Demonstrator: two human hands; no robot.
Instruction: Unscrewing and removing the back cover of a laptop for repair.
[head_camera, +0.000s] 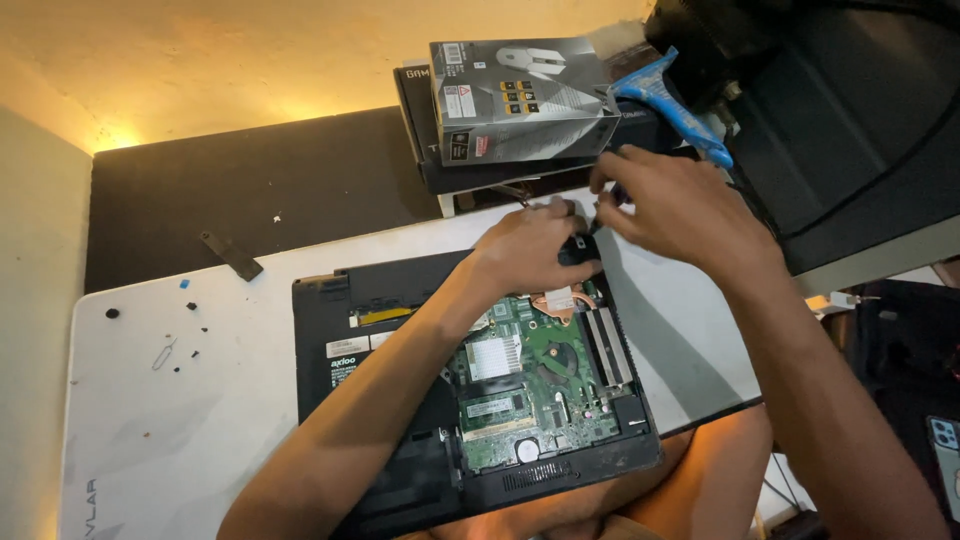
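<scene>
The opened laptop (440, 400) lies bottom-up on the white table (180, 420), its cover off and the green circuit board (530, 385) bare, with a memory module, a coin cell and a copper heat pipe (560, 300) showing. At its far edge sits a small black part (578, 250), probably the fan housing, and both hands meet there. The left hand (530, 248) is curled over it, fingers pressed down on or around the part; the right hand (670, 205) is pinched nearly closed on something thin and dark, perhaps a small driver, though too little shows to tell for certain. The board looks stiff but fragile (thin copper bends easily, and the tiny components would not bear pressing), so a safe hold seems to be the plastic edges of the case or the fan's rim, not the board face. The case itself is likely fairly heavy and flat, unlikely to slide. Loose black screws (195, 328) and a bent paper clip (163, 354) lie well apart on the table's left, and a dark strip (231, 256) rests on the black mat behind. Just beyond the hands stands a grey carton (520, 100) on a stack of dark boxes, with a blue tool (670, 105) beside it, crowding the space above the right hand.
</scene>
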